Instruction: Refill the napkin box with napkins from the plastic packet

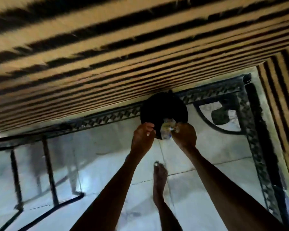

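grip: our left hand (143,135) pinches the black bin (163,112), right hand (184,135) clutches crumpled plastic (168,129) | progress: napkin box unseen, probably binning the empty packet

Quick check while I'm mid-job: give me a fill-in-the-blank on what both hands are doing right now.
1. The left hand grips the rim of a round ____ bin.
2. The right hand holds crumpled clear ____ over it.
3. A bare ____ stands on the pale tiled floor.

Missing words: black; plastic; foot
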The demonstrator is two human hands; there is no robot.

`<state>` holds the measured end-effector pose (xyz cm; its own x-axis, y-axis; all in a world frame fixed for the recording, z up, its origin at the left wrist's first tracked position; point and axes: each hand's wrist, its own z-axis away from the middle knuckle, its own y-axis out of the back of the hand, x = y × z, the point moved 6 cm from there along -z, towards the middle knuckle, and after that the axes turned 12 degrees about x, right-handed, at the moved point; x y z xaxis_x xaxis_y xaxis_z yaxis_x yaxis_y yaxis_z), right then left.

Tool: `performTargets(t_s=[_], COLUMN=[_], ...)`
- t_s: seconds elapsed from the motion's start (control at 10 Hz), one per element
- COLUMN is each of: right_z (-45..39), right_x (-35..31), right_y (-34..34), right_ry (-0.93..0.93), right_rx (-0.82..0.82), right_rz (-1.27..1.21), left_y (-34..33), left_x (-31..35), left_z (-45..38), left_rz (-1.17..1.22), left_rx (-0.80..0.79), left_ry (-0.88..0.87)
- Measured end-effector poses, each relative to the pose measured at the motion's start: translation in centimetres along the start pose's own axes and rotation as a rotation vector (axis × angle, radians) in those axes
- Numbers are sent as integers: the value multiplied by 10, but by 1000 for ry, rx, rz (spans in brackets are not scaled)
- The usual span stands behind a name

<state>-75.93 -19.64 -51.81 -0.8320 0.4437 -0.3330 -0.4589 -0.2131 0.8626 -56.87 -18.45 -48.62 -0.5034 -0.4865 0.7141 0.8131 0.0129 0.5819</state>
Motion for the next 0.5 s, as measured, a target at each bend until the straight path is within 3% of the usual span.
performTargets(t_s=[0.1, 0.2, 0.3, 0.4, 0.5], right_z=[-47, -81, -94, -88, -82], right_x=[1, 10, 15, 13, 7], right_y=[-75, -128, -166, -162, -112], right_ry=[139, 125, 283, 404, 383], right_rx=[-1, -50, -191, -403, -128], right_rz=[41, 47, 161, 225, 56], left_y=[-39, -68, -85, -78, -58], left_x=[-45, -77, -99, -92, -74], left_z=[-32, -59, -71, -72, -53], left_rz=[-23, -32, -86, -61, -34], left_rx=[8, 30, 22, 35, 13], left_ry=[-13, -23, -54, -71, -37])
